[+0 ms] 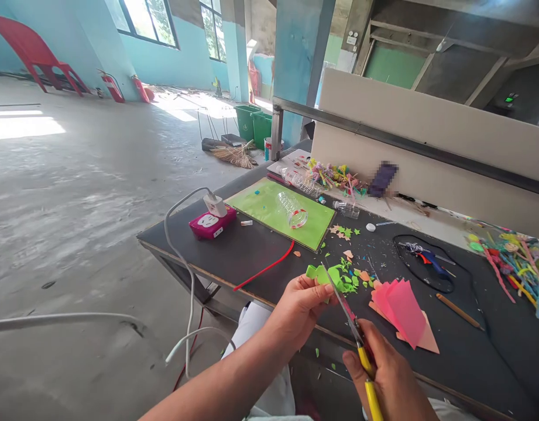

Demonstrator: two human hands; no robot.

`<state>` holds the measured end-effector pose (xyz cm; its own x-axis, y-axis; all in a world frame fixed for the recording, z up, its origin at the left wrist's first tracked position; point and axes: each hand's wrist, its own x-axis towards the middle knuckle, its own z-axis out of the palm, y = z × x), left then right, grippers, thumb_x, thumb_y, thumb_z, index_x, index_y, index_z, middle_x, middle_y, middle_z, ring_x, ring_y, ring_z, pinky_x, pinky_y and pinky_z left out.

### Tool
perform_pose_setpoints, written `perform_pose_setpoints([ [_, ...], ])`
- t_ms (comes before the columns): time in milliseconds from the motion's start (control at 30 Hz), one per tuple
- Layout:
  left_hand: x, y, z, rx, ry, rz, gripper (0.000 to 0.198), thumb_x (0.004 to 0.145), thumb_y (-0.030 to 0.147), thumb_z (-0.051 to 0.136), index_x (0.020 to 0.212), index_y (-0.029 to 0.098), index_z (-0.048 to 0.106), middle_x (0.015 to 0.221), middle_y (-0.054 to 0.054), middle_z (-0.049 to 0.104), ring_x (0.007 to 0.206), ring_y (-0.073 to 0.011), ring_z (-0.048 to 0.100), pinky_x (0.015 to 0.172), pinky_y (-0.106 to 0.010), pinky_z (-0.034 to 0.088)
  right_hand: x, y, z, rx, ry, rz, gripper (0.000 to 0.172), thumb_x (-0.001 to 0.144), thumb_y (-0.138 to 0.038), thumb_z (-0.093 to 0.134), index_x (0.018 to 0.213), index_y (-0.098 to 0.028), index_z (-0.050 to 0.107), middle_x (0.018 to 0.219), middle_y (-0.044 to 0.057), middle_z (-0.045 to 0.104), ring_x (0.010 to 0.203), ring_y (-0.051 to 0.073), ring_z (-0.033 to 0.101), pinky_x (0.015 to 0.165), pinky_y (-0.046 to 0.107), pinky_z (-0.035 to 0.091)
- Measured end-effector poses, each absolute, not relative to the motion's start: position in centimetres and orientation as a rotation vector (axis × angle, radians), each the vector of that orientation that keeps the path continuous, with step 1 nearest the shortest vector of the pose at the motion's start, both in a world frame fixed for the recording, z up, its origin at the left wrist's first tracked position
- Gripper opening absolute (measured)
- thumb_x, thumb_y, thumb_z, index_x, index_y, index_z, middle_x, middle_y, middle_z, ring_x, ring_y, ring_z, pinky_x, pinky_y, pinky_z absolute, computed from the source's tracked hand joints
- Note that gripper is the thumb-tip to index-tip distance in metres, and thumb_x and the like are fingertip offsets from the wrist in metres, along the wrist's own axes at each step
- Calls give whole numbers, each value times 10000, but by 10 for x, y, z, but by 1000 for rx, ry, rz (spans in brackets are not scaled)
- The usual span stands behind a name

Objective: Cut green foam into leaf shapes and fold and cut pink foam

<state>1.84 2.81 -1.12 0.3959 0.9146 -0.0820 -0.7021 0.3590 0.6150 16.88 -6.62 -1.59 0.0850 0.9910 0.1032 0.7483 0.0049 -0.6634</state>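
"From your end, how far along does it look?"

"Partway, I judge. Right of centre in the frame, green stars (347, 232) and peach stars (335, 230) lie already cut on the tabletop (216, 254), with green scraps (350, 284) below them."

"And the hands?"

"Below centre, I see the left hand (302, 305) with its fingers pinching a green piece (314, 273). At lower right, the right hand (388, 369) has its fingers curled around the yellow-handled scissors (361, 351). The blades reach the green piece, though I can't tell from this angle whether they bite into it."

"What's left?"

"The held piece looks unfinished to me, and the pink sheets (403, 310) at lower right show no shapes cut from them."
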Motion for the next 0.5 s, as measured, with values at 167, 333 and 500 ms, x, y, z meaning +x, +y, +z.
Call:
perform_pose_setpoints([
  [167,18,26,-10,528,453,1084,111,658,163,773,718,105,701,657,-28,637,617,-105,566,686,-237,449,171,-68,-20,-1786,-1746,400,525,855,-633,436,1128,-202,563,891,82,677,785,246,656,690,324,490],
  [333,17,25,-8,545,468,1080,113,665,167,769,721,102,696,662,-30,636,622,-108,569,685,-242,448,174,-67,-19,-1757,-1788,410,467,868,-596,447,1095,-211,583,816,64,668,713,229,644,651,316,500],
  [500,19,22,-2,533,500,1104,103,692,169,744,687,113,658,631,-18,613,615,-111,566,676,-245,440,174,-66,-18,-1718,-1725,526,545,856,-627,432,1182,-209,557,876,95,691,757,244,671,674,315,514],
])
